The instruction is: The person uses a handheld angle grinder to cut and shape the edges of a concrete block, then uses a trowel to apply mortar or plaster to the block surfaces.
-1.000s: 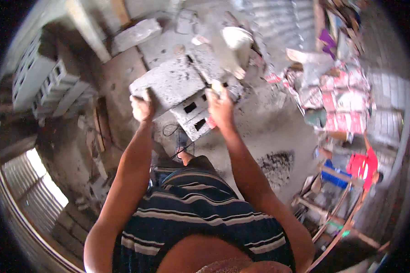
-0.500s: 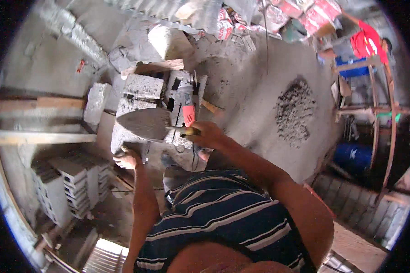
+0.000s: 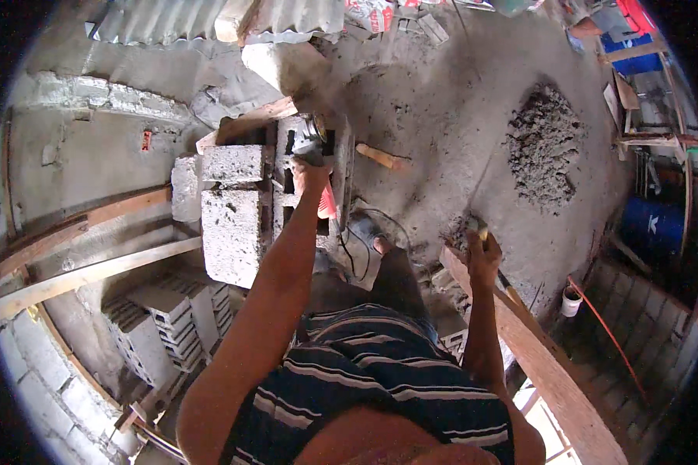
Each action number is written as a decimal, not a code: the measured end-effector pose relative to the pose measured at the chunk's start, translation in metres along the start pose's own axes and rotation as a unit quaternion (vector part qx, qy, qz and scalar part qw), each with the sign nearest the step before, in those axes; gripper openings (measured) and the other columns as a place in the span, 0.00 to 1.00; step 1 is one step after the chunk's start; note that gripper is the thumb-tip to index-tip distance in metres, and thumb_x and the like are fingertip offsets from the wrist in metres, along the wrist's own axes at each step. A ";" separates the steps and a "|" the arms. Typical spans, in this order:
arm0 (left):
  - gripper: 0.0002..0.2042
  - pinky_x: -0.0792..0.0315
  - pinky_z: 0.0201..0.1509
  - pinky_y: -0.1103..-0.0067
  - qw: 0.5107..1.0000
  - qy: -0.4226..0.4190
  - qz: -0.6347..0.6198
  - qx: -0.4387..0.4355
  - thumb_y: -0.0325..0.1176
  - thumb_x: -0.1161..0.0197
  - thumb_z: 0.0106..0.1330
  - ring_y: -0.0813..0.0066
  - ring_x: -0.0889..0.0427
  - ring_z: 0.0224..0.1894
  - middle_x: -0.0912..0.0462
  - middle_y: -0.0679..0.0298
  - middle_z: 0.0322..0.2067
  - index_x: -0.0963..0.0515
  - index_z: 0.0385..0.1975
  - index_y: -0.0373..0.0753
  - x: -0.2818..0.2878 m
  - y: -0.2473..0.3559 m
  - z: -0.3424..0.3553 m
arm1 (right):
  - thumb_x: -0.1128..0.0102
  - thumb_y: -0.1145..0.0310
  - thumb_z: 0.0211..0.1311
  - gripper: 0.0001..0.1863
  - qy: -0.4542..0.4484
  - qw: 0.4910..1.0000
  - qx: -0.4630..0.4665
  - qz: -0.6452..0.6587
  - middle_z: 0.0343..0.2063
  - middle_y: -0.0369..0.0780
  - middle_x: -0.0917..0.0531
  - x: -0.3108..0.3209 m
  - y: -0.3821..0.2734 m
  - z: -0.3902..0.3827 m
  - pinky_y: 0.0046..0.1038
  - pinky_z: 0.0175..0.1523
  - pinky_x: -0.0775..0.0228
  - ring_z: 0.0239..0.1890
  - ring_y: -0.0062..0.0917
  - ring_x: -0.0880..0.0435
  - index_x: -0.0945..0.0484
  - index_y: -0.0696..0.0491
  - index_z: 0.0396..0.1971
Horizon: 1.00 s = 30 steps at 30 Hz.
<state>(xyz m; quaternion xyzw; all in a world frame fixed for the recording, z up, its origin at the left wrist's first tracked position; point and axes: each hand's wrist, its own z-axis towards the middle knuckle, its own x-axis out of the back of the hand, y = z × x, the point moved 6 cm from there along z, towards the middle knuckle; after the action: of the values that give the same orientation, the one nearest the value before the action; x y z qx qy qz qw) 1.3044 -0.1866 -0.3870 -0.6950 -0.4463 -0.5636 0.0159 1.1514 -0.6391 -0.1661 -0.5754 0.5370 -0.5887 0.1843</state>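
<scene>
My left hand point(image 3: 310, 178) is closed around the neck of an angle grinder point(image 3: 327, 203) with a grey metal head and a red body. The grinder lies over hollow concrete blocks point(image 3: 284, 221). Its black cord point(image 3: 347, 252) trails down beside my legs. Off to the right, my right hand point(image 3: 485, 262) is closed on a trowel point(image 3: 482, 232), the yellowish end of its handle showing. The trowel's blade is hard to make out against the grey floor. Left of the grinder lie two mortar-specked blocks, a long one point(image 3: 231, 236) and a shorter one point(image 3: 233, 163).
A heap of wet mortar point(image 3: 545, 147) lies on the floor at the right. Beside my right arm runs a wooden beam point(image 3: 531, 349). Stacked blocks point(image 3: 167, 322) stand at the lower left, a blue drum point(image 3: 653, 225) at the right. A wooden stick point(image 3: 380, 156) lies past the blocks.
My left hand has gone from the block's near edge to the grinder and gripped it. My right hand has swung right with the trowel, away from the blocks. The view has shifted.
</scene>
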 end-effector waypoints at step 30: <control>0.53 0.35 0.64 0.59 0.983 0.074 -0.117 0.118 0.44 0.29 0.45 0.43 0.34 0.61 0.35 0.42 0.57 0.54 0.71 0.39 0.038 0.037 -0.040 | 0.37 0.64 0.63 0.10 -0.097 0.988 -0.101 0.065 0.16 0.29 0.30 -0.010 0.024 0.000 0.19 0.23 0.43 0.19 0.11 0.34 0.27 0.52 0.27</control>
<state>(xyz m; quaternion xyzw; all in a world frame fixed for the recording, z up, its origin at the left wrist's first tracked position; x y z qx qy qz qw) 1.2961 -0.2071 -0.3240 -0.5878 -0.5853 -0.5548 0.0641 1.1443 -0.6393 -0.1914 -0.6093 0.6094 -0.4597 0.2146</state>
